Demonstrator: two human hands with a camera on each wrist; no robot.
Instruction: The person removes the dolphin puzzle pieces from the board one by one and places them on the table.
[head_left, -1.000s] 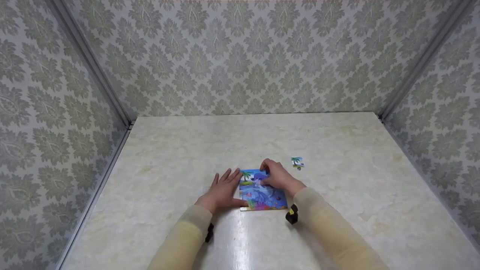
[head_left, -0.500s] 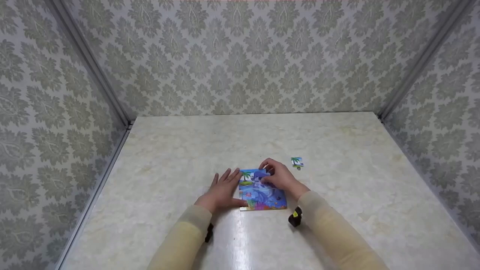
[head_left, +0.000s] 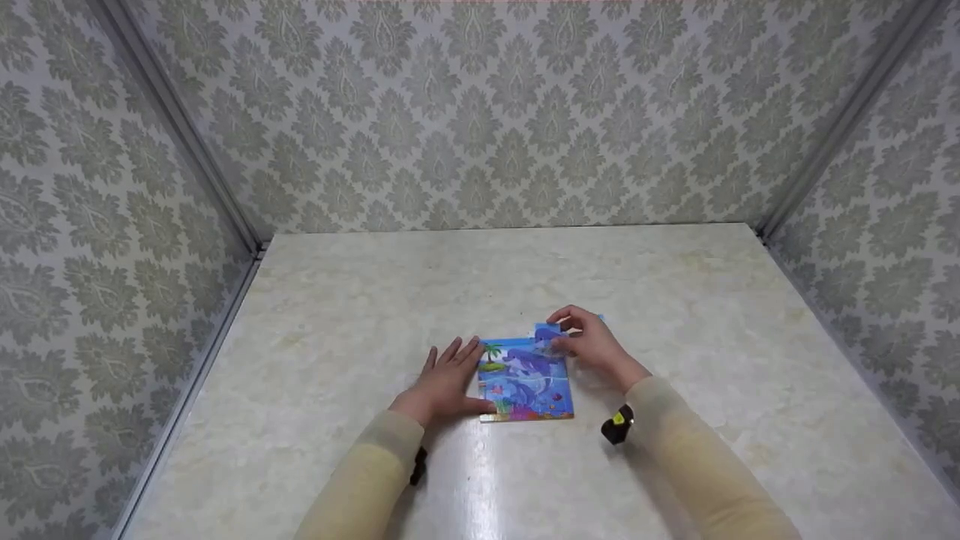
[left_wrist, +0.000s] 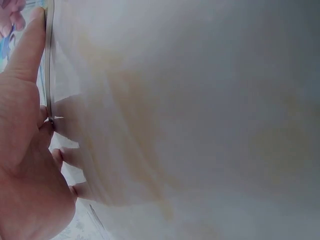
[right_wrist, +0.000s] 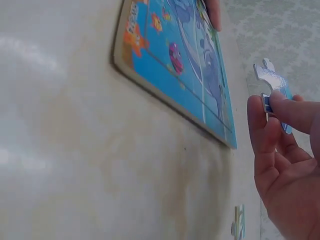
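A jigsaw puzzle board [head_left: 526,394] with a blue sea picture of dolphins lies on the table. My left hand [head_left: 441,384] rests along its left side, fingers spread and straight, the thumb over the lower left corner. My right hand [head_left: 595,346] pinches a blue puzzle piece [head_left: 547,331] between thumb and fingers, at the board's upper right corner in the head view. The right wrist view shows this piece [right_wrist: 276,82] raised off the board, its shiny face tilted. A second loose piece [right_wrist: 240,222] lies on the table, mostly hidden behind my right hand in the head view.
The pale marbled table [head_left: 360,300] is enclosed by patterned walls [head_left: 480,112] at the back and both sides. Each wrist wears a dark camera, the right one [head_left: 617,425] showing a yellow mark. Light glares on the table below the board.
My right hand has moved right and slightly up, lifting the puzzle piece away from the board's picture. It now covers most of the loose palm-tree piece. My left hand has stayed in place.
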